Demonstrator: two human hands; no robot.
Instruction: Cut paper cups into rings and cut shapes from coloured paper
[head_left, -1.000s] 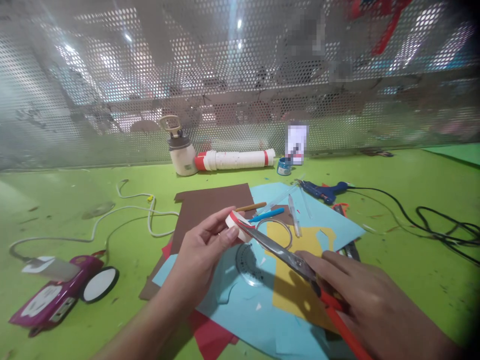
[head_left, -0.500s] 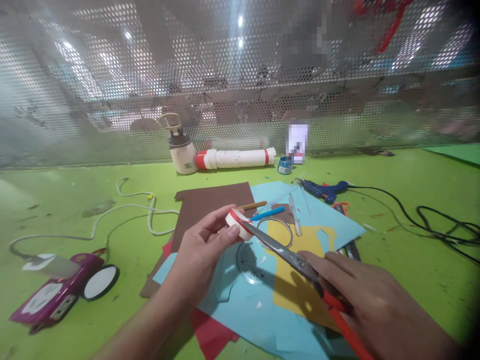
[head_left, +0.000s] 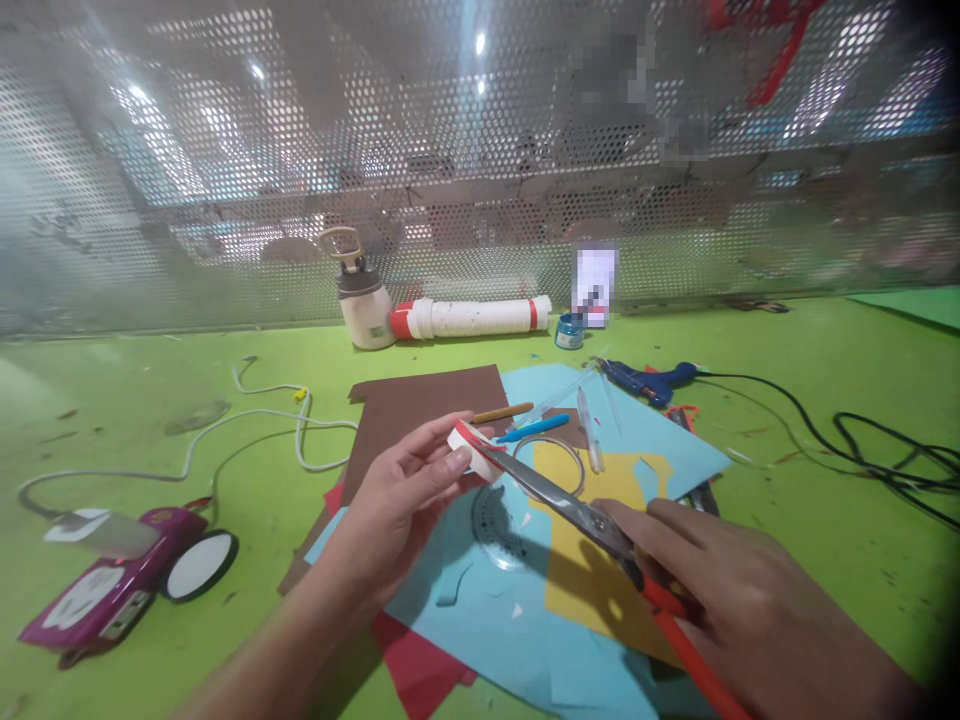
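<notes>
My left hand [head_left: 397, 490] grips a small, curved white piece with a red band [head_left: 474, 452] between thumb and fingers. My right hand [head_left: 712, 580] is closed around the red handles of a pair of scissors [head_left: 577, 510]. The scissors' blade tips meet the red band. Beneath the hands lie light blue paper [head_left: 487, 630], yellow paper [head_left: 600, 580] and brown paper [head_left: 427, 400]. A clear protractor [head_left: 499, 530] rests on the blue sheet, near a tape-like ring [head_left: 574, 460]. A blue marker [head_left: 536, 428] and a brown marker [head_left: 506, 411] lie just beyond the held piece.
A blue glue gun [head_left: 649, 380] with a black cord lies right of the papers. Behind are a spray bottle [head_left: 367, 310], a white tube [head_left: 480, 317] and a blue jar [head_left: 569, 331]. A purple device [head_left: 127, 580] with a white cable sits left. A perforated screen [head_left: 450, 200] stands behind.
My left hand and the banded piece have shifted slightly left and down. The scissors remain at the piece, with my right hand almost still.
</notes>
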